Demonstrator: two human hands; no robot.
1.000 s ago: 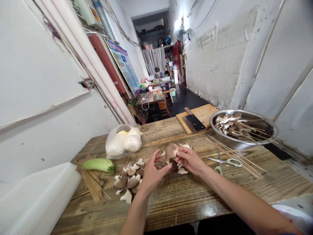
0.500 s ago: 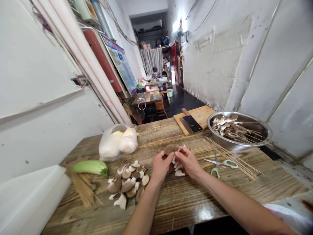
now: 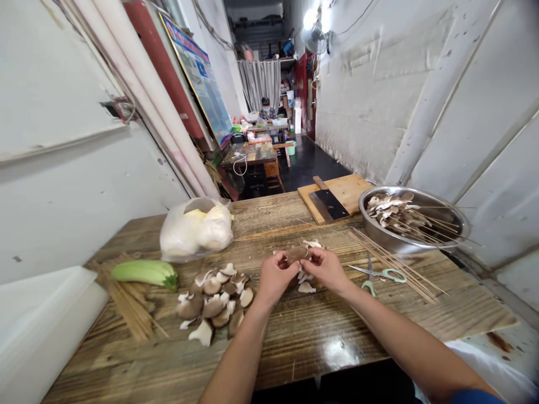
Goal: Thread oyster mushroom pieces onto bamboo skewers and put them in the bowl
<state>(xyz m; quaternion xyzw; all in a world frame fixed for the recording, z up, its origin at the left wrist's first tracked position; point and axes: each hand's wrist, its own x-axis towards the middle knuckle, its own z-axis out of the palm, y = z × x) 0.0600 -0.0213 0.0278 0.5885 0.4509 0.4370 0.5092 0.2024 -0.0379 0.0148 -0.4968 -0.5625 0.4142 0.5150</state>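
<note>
Between my two hands is a brown oyster mushroom (image 3: 297, 255), held a little above the table. My left hand (image 3: 275, 276) pinches its left side, and my right hand (image 3: 327, 270) grips the right side, thumbs close together. Under and behind the hands lie a few mushroom pieces (image 3: 306, 288), partly covered by my fingers. To the left of my left forearm spreads a pile of oyster mushrooms (image 3: 214, 303), brown caps and white stems mixed. Green-handled scissors (image 3: 381, 274) lie open to the right of my right hand, beside several thin wooden skewers (image 3: 398, 266).
A steel basin (image 3: 379, 235) with skewered mushrooms stands at the right. Behind, a cleaver (image 3: 330, 203) rests on a cutting board (image 3: 356, 188). On the left are a plastic bag (image 3: 179, 235) with pale contents, a green gourd (image 3: 141, 273) and a skewer bundle (image 3: 128, 308).
My left hand, open beside the mushroom at first, has closed on it, joining the right hand. The mushroom has tipped from upright to flatter. The camera view has shifted slightly.
</note>
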